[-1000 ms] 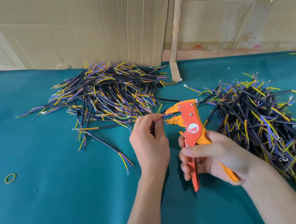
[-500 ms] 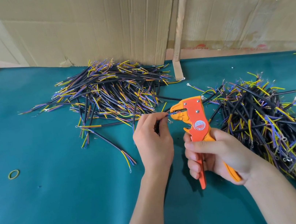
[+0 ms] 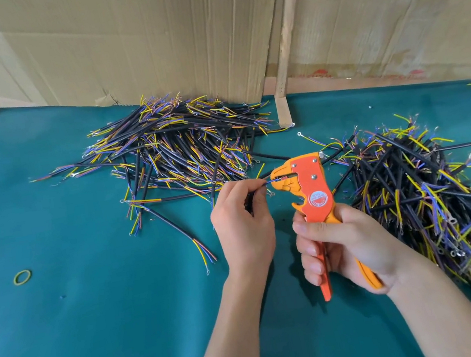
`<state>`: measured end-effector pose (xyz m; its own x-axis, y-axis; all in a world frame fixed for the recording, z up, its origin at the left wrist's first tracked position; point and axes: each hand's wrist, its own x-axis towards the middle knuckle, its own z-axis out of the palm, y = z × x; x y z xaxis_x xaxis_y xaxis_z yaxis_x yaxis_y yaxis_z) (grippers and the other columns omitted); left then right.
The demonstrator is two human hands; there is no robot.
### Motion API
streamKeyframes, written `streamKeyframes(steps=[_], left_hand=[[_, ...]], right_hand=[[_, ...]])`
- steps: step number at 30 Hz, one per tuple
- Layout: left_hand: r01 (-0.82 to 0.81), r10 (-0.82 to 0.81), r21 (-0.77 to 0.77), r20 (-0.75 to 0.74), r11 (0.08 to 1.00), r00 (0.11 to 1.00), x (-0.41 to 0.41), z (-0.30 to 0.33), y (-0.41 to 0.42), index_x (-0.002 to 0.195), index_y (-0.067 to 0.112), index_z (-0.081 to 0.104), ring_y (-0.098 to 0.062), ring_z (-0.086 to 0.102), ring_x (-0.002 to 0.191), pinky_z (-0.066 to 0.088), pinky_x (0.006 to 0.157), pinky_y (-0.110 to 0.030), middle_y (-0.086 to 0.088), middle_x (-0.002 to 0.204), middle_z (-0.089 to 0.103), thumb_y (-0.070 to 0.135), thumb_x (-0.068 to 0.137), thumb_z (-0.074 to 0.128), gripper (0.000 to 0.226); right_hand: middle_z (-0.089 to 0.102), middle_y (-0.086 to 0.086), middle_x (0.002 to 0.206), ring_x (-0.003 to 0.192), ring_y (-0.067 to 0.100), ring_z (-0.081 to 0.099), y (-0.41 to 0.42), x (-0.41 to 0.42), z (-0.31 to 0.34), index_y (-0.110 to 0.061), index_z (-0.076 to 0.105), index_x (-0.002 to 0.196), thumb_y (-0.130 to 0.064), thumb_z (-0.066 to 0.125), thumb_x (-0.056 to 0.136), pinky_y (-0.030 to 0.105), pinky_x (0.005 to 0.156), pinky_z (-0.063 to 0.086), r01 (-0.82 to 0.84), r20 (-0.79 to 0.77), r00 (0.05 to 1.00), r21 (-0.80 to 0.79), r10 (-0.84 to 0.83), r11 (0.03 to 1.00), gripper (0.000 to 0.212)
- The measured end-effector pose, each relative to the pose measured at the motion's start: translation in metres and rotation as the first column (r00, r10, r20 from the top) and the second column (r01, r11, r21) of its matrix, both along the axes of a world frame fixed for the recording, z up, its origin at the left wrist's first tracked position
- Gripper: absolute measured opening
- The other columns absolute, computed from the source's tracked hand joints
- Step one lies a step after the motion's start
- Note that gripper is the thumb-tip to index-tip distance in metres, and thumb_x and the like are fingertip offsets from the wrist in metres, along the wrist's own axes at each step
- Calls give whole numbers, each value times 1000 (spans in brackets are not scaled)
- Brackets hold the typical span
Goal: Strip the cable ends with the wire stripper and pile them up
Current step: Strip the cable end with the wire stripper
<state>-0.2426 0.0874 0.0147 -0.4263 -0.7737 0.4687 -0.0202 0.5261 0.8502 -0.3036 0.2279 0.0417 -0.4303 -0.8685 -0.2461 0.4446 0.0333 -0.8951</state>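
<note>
Left hand (image 3: 243, 226) feeds cable (image 3: 263, 185) into wire stripper (image 3: 308, 185); right hand (image 3: 348, 245) grips handles.

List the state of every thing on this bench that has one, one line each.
Wire stripper: upright, handles gripped, a thin wire end in its mouth.
Cable: pinched, thin core fed into the stripper.
Left hand: pinches the cable.
Right hand: grips the stripper handles.
Left cable pile: loose heap on the mat.
Right cable pile: loose heap on the mat.
Rubber band: lying flat, alone.
</note>
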Motion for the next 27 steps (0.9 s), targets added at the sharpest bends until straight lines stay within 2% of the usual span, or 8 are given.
streamKeyframes(steps=[6, 10, 13, 18, 27], left_hand=[[-4, 4, 6, 1, 1000, 1000, 0, -1, 0, 87, 10, 77, -2, 58, 79, 39, 71, -6, 4, 80, 65, -4, 86, 71, 15], [-2, 2, 8, 3, 1000, 1000, -1, 0, 0, 86, 11, 77, -1, 58, 79, 38, 71, -6, 5, 80, 65, -3, 86, 71, 15], [4, -4, 8, 6, 1000, 1000, -1, 0, 0, 87, 12, 77, -2, 58, 79, 39, 70, -7, 5, 80, 65, -3, 86, 71, 15], [11, -11, 24, 6, 1000, 1000, -1, 0, 0, 87, 12, 77, -2, 59, 78, 42, 69, -12, 6, 80, 66, -1, 87, 71, 14], [10, -10, 9, 9, 1000, 1000, 1, 0, 1, 87, 12, 77, -2, 57, 76, 42, 68, -13, 7, 79, 64, -1, 87, 72, 14]], right_hand=[[45, 13, 69, 54, 27, 46, 0, -1, -1, -9, 57, 85, -16, 77, 83, 39, 52, 46, -9, -2, 1000, -3, 9, 1000, 21], [47, 14, 71, 57, 30, 50, 2, -2, -1, -8, 57, 92, -17, 82, 76, 41, 56, 50, -24, -15, 1000, -1, 24, 1000, 30], [48, 14, 71, 57, 30, 51, 0, -2, -1, -8, 58, 94, -12, 79, 80, 42, 56, 51, -12, -13, 1000, 3, 12, 1000, 26], [46, 14, 70, 56, 30, 49, 0, -1, -1, -8, 57, 89, -11, 74, 82, 42, 55, 49, -3, -13, 1000, 3, 3, 1000, 19], [39, 10, 65, 50, 25, 41, -1, 2, -2, -11, 54, 79, -16, 75, 83, 36, 50, 43, 14, 10, 1000, 14, -14, 1000, 22]])
